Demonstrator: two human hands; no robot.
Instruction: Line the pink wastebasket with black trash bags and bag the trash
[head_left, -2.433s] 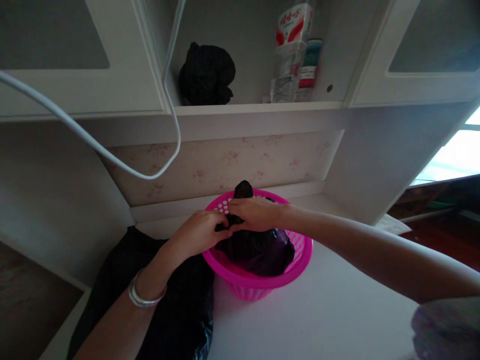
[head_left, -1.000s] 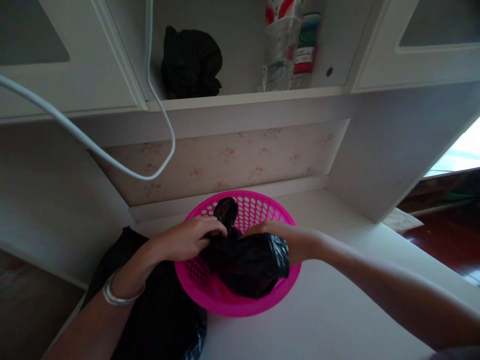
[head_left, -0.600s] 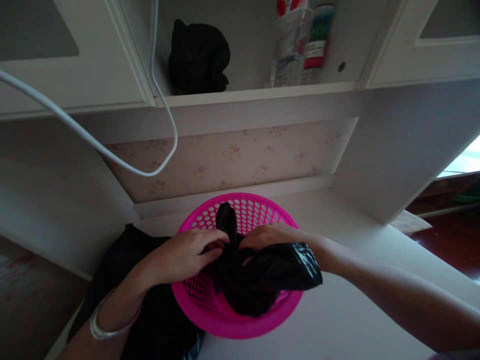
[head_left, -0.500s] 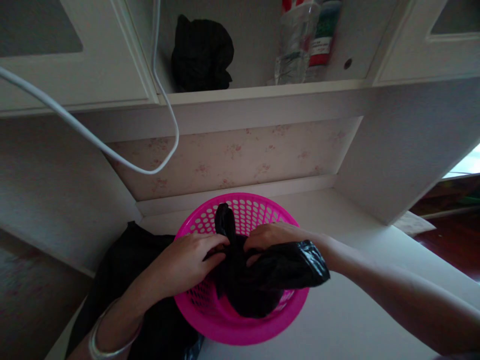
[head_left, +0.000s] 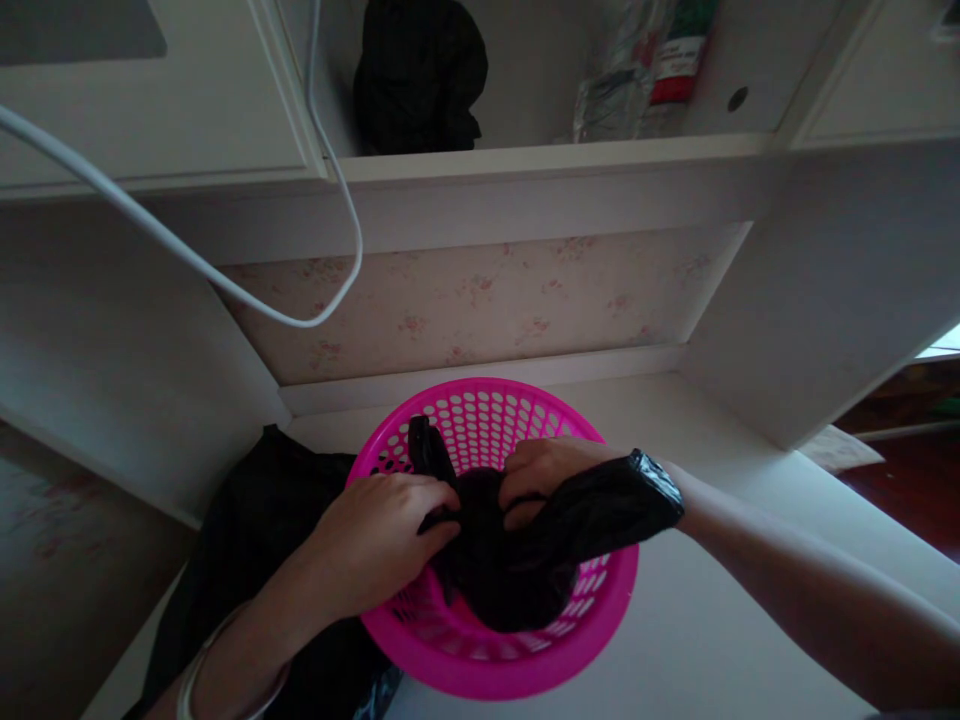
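A black plastic bag [head_left: 517,585] lies bunched inside a bright pink perforated basket [head_left: 499,680]. My left hand [head_left: 397,525] reaches over the basket's left side, its thumb and fingers closed on one strip of the bag, whose end sticks up above them. Over the right side, my right hand [head_left: 547,475] has its fingers curled round another part of the same bag. A loose flap of the plastic lies across my right wrist. What the bag contains, if anything, is hidden.
A larger black bag [head_left: 270,530] lies left of the basket on the white surface [head_left: 705,480]. Above, a shelf [head_left: 525,165] holds a dark bundle [head_left: 420,80] and clear and labelled bottles [head_left: 679,65]. A white cable [head_left: 187,255] hangs in front at the left.
My hands have drawn slightly apart, each keeping its part of the bag. The flap on the right stretches further right. The view has tilted down a little.
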